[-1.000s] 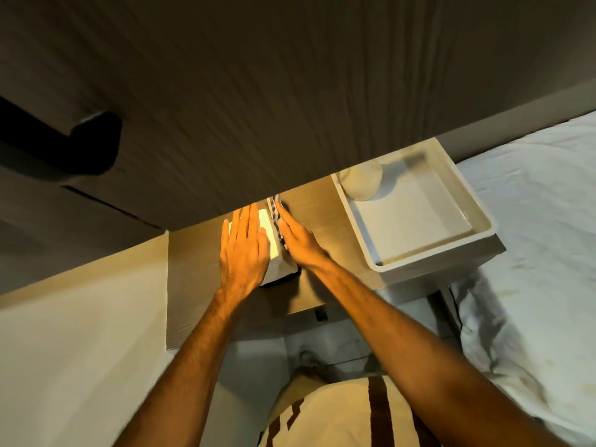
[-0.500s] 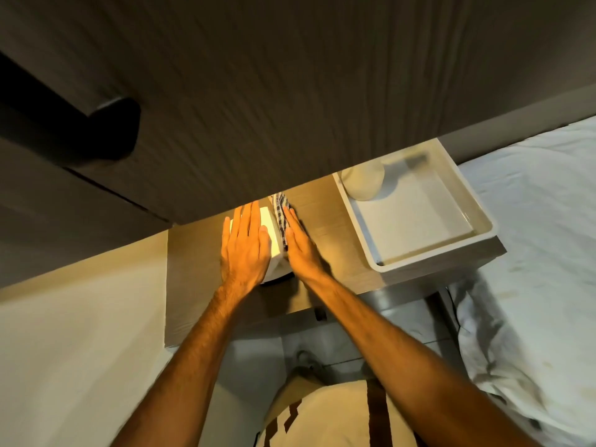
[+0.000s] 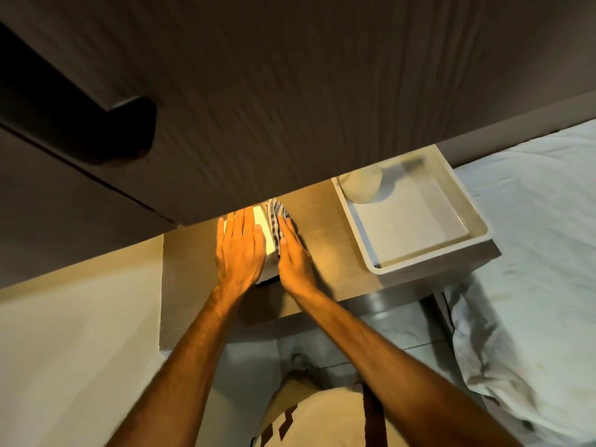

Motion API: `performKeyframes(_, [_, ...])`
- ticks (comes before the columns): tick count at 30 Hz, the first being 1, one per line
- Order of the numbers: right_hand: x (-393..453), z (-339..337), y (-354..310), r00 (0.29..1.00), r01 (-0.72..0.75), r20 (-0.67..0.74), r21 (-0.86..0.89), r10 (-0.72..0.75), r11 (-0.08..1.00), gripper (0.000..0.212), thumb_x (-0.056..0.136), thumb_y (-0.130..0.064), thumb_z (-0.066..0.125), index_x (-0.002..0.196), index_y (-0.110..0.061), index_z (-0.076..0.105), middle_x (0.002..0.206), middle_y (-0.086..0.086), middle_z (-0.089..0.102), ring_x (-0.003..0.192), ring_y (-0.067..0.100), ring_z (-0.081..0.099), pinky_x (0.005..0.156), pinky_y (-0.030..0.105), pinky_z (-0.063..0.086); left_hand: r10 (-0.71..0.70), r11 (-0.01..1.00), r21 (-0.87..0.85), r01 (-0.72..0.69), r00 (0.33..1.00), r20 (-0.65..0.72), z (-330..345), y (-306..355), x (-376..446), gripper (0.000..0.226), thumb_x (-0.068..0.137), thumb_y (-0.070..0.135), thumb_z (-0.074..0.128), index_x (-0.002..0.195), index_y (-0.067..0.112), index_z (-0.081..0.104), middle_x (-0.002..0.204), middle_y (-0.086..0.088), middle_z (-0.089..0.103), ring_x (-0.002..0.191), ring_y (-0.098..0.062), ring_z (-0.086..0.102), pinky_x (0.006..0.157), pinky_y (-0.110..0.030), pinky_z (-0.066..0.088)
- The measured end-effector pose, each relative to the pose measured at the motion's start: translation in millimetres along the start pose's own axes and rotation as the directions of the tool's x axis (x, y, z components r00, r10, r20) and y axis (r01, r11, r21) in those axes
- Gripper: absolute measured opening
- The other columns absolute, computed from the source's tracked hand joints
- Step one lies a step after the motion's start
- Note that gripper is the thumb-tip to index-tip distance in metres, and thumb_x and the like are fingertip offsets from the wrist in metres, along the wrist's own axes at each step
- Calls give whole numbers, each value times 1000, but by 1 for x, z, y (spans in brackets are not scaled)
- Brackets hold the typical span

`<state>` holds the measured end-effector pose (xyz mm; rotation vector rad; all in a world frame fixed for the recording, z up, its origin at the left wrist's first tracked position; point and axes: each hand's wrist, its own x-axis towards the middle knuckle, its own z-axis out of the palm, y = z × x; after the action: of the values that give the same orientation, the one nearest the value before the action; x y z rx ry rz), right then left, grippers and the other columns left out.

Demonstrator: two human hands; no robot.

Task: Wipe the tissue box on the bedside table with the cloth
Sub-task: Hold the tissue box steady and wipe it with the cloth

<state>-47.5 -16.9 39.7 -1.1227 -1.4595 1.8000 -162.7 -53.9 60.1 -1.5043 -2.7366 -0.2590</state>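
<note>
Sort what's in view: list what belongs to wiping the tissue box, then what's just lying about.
In the job: tissue box, checked cloth, left hand, right hand, bedside table.

Lying about: white tray, round white object in it, bed sheet.

Your left hand (image 3: 240, 250) lies flat on the tissue box (image 3: 265, 235); your right hand (image 3: 295, 258) presses the checked cloth (image 3: 275, 217) against its right side.

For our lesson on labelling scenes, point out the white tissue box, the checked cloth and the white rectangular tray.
white tissue box (image 3: 262, 224), head view, on its lit top face between the hands.
checked cloth (image 3: 275, 213), head view, on its upper fold above the fingers.
white rectangular tray (image 3: 429, 260), head view, on its near rim.
</note>
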Motion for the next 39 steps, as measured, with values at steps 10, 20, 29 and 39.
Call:
performKeyframes(10, [-21,-14,48,992,-64,103,-113,75,992,49,112,-32,32,159,-46,25,167,-5,32,149,13,40,109,19,35,76,997,10,-76,996,-39,-6,3,-5,47,105,29,29,140,7,51,140,-17,60,131,-35,56,120,-49,32])
performKeyframes(20, [26,-15,7,997,-34,74,-18,35,999,47,111,-32,38,157,-21,39,154,12,50,142,24,50,118,36,42,112,994,-13,-113,993,-43,-3,-1,-4,49,106,34,26,143,9,45,141,-18,60,131,-35,54,121,-45,27])
performKeyframes(29, [-36,9,14,1000,-15,24,23,15,1000,49,110,-30,41,158,-38,31,145,-10,47,108,-30,47,78,-12,37,67,995,-73,-62,995,70,-1,-11,-3,58,109,38,34,158,8,32,164,-13,37,154,-27,31,121,-11,-12])
performKeyframes(39, [24,8,-12,999,-30,36,100,27,995,44,110,-37,40,151,-25,49,139,10,66,128,24,64,107,48,55,132,991,25,-132,991,-20,-5,-1,-3,56,108,38,11,151,12,37,152,-15,52,142,-33,47,123,-50,27])
